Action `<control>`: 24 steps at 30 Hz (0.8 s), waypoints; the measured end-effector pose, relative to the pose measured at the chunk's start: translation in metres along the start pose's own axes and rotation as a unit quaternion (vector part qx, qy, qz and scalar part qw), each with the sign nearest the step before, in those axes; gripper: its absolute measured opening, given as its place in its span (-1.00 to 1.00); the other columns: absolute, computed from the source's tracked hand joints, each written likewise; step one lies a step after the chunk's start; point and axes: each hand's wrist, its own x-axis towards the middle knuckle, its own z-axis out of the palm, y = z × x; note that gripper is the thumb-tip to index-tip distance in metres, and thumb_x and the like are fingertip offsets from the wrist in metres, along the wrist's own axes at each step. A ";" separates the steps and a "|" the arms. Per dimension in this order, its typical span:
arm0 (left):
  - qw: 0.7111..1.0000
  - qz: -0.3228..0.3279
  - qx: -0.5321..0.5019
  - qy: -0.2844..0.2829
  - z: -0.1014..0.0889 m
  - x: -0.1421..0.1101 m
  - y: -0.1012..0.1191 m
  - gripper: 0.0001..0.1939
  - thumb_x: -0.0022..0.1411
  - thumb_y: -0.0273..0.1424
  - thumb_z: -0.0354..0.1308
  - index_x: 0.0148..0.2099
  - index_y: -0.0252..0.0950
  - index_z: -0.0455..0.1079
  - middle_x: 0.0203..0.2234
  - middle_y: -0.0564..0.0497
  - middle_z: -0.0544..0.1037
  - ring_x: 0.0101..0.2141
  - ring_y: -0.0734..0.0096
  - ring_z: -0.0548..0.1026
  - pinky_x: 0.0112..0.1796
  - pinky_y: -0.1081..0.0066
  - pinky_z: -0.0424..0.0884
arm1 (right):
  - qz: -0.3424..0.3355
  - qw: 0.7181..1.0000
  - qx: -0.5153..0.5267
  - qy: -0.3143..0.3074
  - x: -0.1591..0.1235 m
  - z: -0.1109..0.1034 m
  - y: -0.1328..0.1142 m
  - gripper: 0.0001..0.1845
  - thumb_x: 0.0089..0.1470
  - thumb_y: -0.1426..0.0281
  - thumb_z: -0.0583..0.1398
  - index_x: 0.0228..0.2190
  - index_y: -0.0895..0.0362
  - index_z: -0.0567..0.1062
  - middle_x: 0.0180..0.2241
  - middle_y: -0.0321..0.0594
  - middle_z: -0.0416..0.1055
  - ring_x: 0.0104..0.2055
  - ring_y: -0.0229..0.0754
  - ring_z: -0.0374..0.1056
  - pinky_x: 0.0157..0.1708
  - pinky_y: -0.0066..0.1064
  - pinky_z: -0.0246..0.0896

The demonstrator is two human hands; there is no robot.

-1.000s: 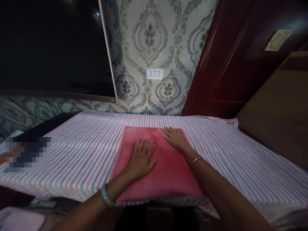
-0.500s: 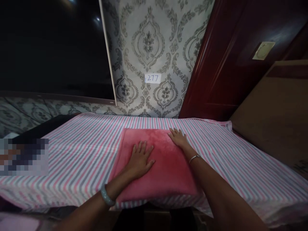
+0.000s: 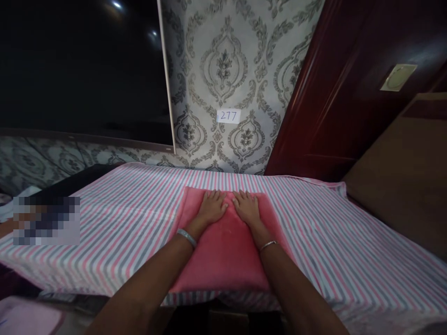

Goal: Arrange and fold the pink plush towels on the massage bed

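A plush red-pink square [image 3: 226,260], which looks like folded fleece or a flat cushion, lies on the striped cloth [image 3: 136,223] in front of me. My left hand [image 3: 212,207] rests flat on its far part, fingers extended. Beside it, my right hand [image 3: 246,207] also lies flat near the far edge, fingers pointing away from me. The two hands are close together, thumbs a small gap apart. Neither hand grips anything. A bangle sits on each wrist.
The striped cloth covers a table that ends at a patterned wall. A large dark screen [image 3: 84,70] hangs at the left, a dark red door frame [image 3: 314,93] stands at the right, and a brown carton [image 3: 405,172] is beside the table. A pixelated patch [image 3: 49,221] covers something at the left.
My left hand has slid forward over the plush square. My right hand has moved left from its far right corner, bringing the hands together. The view has shifted slightly.
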 end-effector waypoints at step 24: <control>0.992 -0.112 0.043 -0.028 -0.024 0.004 -0.071 -0.37 0.41 -0.02 -0.28 0.25 -0.19 0.37 0.12 -0.18 0.51 0.11 -0.09 0.41 0.07 -0.04 0.26 | 0.037 0.999 0.009 -0.017 0.005 -0.001 0.043 -0.42 0.40 0.13 -0.14 0.33 0.00 0.23 0.39 -0.11 0.09 0.41 0.12 -0.05 0.30 0.22 -0.15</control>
